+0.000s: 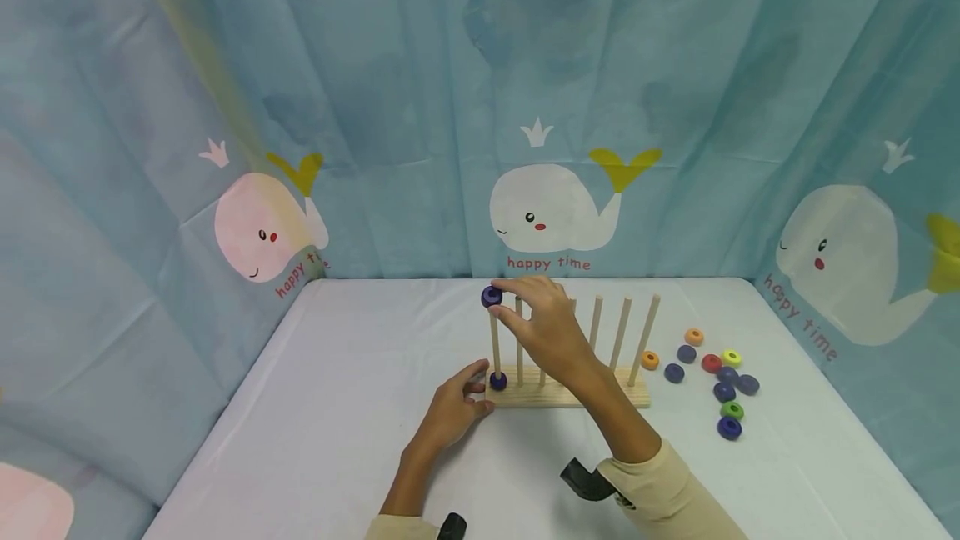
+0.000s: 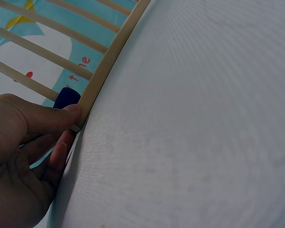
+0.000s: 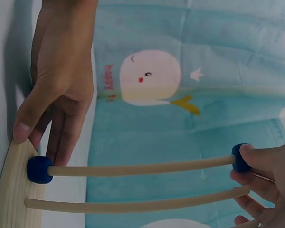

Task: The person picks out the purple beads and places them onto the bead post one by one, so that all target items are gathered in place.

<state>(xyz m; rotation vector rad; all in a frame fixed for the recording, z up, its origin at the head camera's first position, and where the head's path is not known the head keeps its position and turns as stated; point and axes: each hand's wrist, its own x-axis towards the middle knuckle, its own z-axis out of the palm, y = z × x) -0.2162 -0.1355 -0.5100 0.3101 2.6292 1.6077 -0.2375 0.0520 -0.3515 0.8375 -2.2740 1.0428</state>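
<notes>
A wooden peg rack (image 1: 570, 396), a flat base with a row of upright dowels, stands on the white table. My left hand (image 1: 452, 408) holds the base at its left end, thumb on the near side and fingers round the far side. Between thumb and fingertips, my right hand (image 1: 551, 327) pinches a dark blue bead (image 1: 491, 297) at the top of the leftmost dowel. In the right wrist view this bead (image 3: 241, 158) sits at the dowel's tip. Another blue bead (image 3: 39, 170) rests at the bottom of the same dowel, against the base.
Right of the rack lie several loose beads: blue ones (image 1: 730, 427), orange (image 1: 693, 337), red (image 1: 712, 363), yellow (image 1: 731, 358) and green (image 1: 732, 411). A light blue curtain (image 1: 405, 190) printed with whales hangs behind and beside the white table (image 1: 337, 373).
</notes>
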